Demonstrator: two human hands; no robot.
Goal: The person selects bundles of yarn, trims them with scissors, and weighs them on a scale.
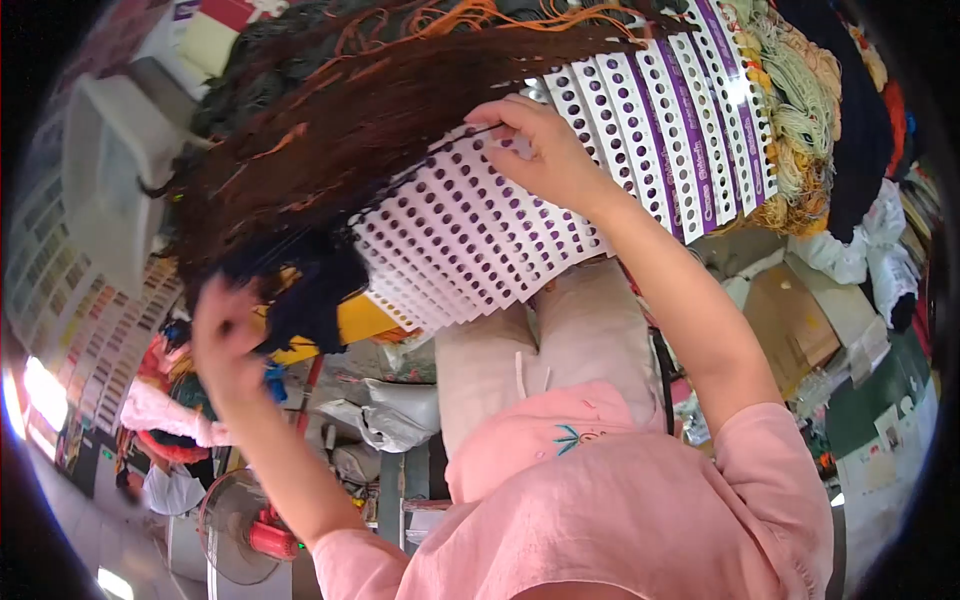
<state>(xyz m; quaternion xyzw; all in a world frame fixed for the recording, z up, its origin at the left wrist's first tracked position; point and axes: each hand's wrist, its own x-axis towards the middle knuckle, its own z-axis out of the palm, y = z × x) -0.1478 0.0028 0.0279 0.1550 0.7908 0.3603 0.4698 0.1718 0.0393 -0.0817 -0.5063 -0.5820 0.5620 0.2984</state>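
Observation:
Overlapping white cards with rows of punched holes (470, 230) fan across the work surface, some with purple printed strips (690, 140). My right hand (535, 145) is over the cards, thumb and fingers curled in a pinch on a dark thread (425, 165) that runs left along the cards' upper edge. My left hand (230, 335), smeared by motion, is beside a hanging navy yarn bundle (315, 290); its fingers are too blurred to read. A thick mass of dark brown yarn (330, 150) lies just beyond the cards.
Orange strands (450, 20) lie at the far edge, and pale and yellow yarn skeins (800, 110) at the right. A clear plastic bin (115, 170) stands at the left. Below are a fan (250, 530), a grey bag (400, 410) and a cardboard box (790, 315).

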